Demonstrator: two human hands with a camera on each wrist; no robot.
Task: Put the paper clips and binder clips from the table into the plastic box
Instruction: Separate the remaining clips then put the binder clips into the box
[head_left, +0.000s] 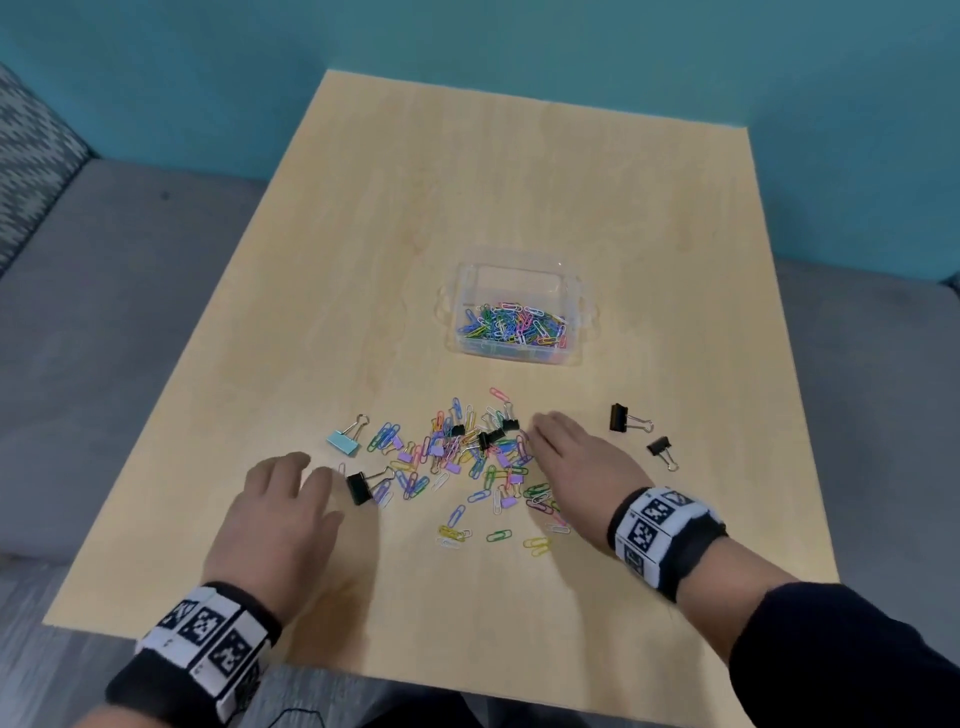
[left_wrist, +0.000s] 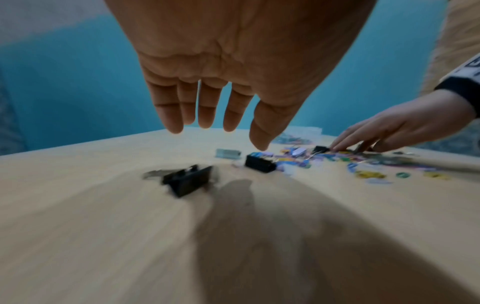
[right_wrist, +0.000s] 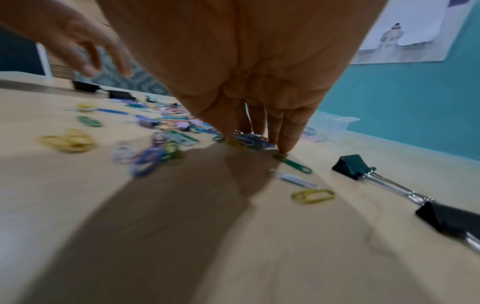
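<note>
A clear plastic box (head_left: 519, 266) stands mid-table and holds several coloured paper clips. In front of it lies a loose pile of coloured paper clips (head_left: 467, 457) mixed with small binder clips. My left hand (head_left: 306, 467) hovers open above the table at the pile's left end, fingers straight and holding nothing. A black binder clip (left_wrist: 187, 182) lies under it and another (head_left: 358, 487) lies by the thumb. My right hand (head_left: 545, 423) lies flat at the pile's right side. Its straight fingertips (right_wrist: 285, 144) touch the clips there.
A light blue binder clip (head_left: 344, 442) lies at the pile's far left. Two black binder clips (head_left: 619, 417) (head_left: 658, 446) lie apart to the right of my right hand. The wooden table (head_left: 467, 156) ends at a teal wall, with grey seating on both sides.
</note>
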